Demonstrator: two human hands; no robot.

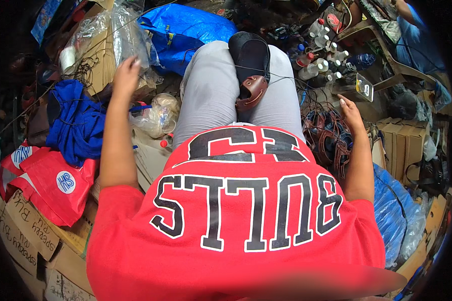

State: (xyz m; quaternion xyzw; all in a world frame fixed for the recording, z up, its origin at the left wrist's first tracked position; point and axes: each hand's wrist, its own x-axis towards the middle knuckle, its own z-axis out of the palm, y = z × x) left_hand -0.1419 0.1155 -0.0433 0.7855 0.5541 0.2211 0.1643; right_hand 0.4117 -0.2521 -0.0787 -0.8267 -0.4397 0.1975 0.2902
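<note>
Viewpoint: looking down over a red shirt and grey trousers, seated amid clutter.
Shoe [251,67]: dark unfinished shoe with a brown leather piece at its near end, resting untouched on the lap between the thighs; long axis running away from the body, brown end nearest.
Left hand [126,74]: raised out to the left, fingers loosely curled against a clear plastic bag [123,35] draped over a cardboard box [98,60]; whether pinching the plastic or only touching it, cannot tell.
Right hand [350,111]: stretched out to the right, fingers extended and spread, holding nothing, hovering just above a heap of brown leather shoe uppers [329,138].
Key relation: shoe lying between both hands, inward and slightly forward of each; right of the left hand, left of the right hand; neither hand in contact, both well apart from it, the right perhaps a little closer.
Beyond right hand: cluster of small white-capped bottles [324,65], farther forward.
Below left hand: blue cloth [75,123], then a red bag [50,183], nearer the body.
Ahead of left hand, toward centre: crumpled blue tarpaulin [186,32].
</note>
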